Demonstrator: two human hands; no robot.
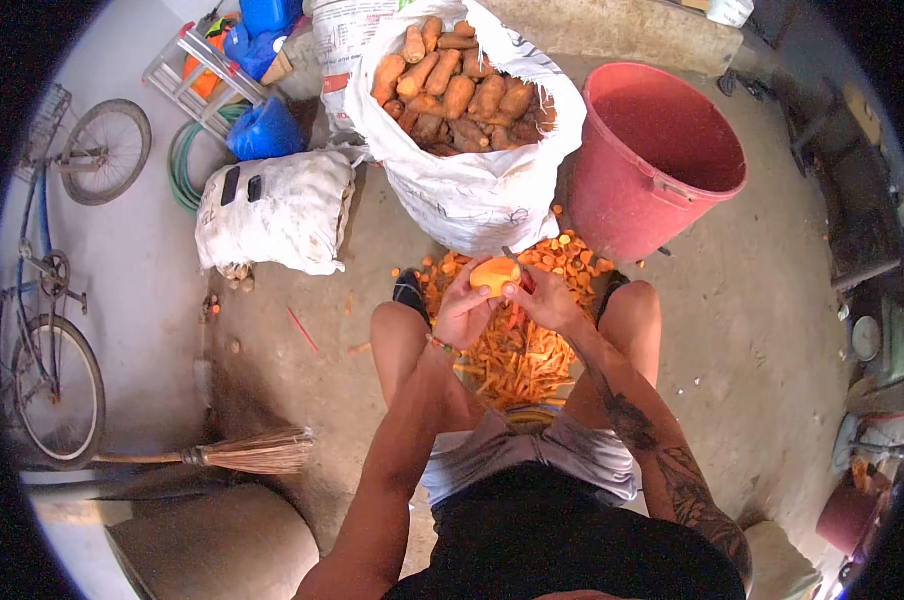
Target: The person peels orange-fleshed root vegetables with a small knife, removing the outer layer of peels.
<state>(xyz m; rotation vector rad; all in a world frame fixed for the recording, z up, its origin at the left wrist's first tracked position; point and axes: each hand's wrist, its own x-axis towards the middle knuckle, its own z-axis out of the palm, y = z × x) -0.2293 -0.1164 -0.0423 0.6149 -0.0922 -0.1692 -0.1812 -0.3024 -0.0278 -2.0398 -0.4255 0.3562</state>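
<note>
Between my knees, my left hand point(462, 306) is wrapped round an orange peeled root point(496, 276), its fingers on the left side. My right hand point(546, 298) touches the root's right side with the thumb and is closed round a small tool point(510, 254), of which only a dark end shows above the fingers. Below both hands lies a heap of orange strips and pieces point(512, 360), with round slices point(572, 262) toward its far side. Just beyond stands an open white sack point(462, 195) full of unpeeled reddish roots point(458, 95).
A red bin point(632, 170) stands right of the sack. At the left are a closed white sack point(272, 212), a blue container point(264, 130), a ladder point(197, 85), a green hose point(180, 165), a bicycle point(47, 270) and a straw broom point(257, 452). Shelves line the right edge.
</note>
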